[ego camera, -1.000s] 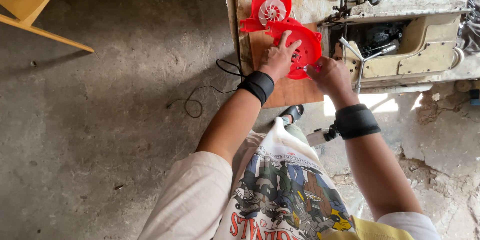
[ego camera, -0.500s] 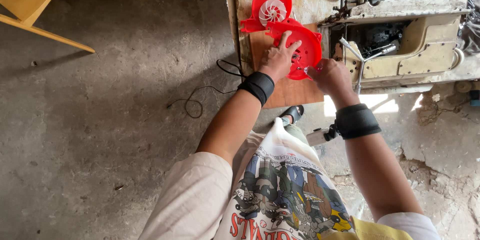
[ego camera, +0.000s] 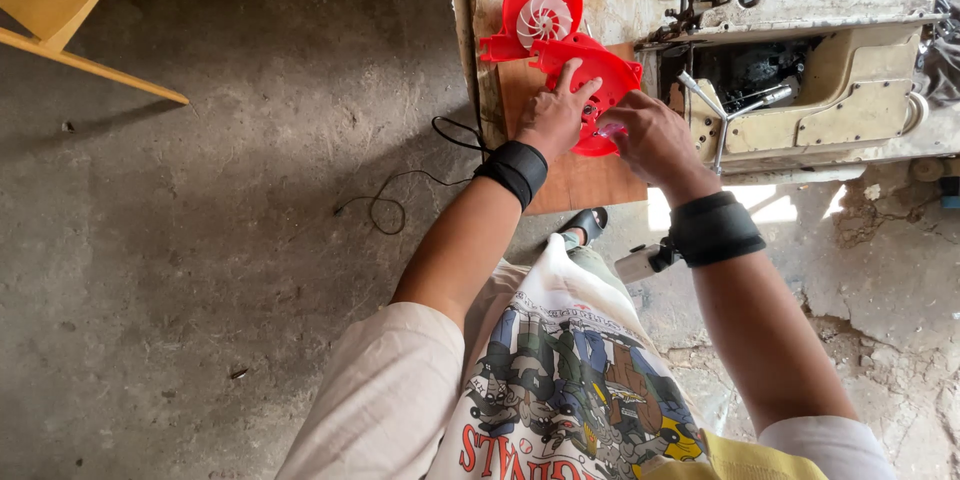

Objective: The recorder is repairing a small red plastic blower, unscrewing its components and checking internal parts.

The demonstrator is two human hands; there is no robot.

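Under both hands, the red fan cover (ego camera: 592,75) lies flat on the surface (ego camera: 600,0); left hand (ego camera: 552,118) presses it with fingers spread, right hand (ego camera: 648,138) pinches its near edge.

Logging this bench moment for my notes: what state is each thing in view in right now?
Left hand: fingers spread, pressing flat on the red cover.
Right hand: fingers curled at the cover's edge.
Red cover: lying on the wooden board, held by both hands.
Red fan housing: open, white impeller exposed.
Beige machine casing: opened, inner parts showing.
Black cable: loose on the floor.
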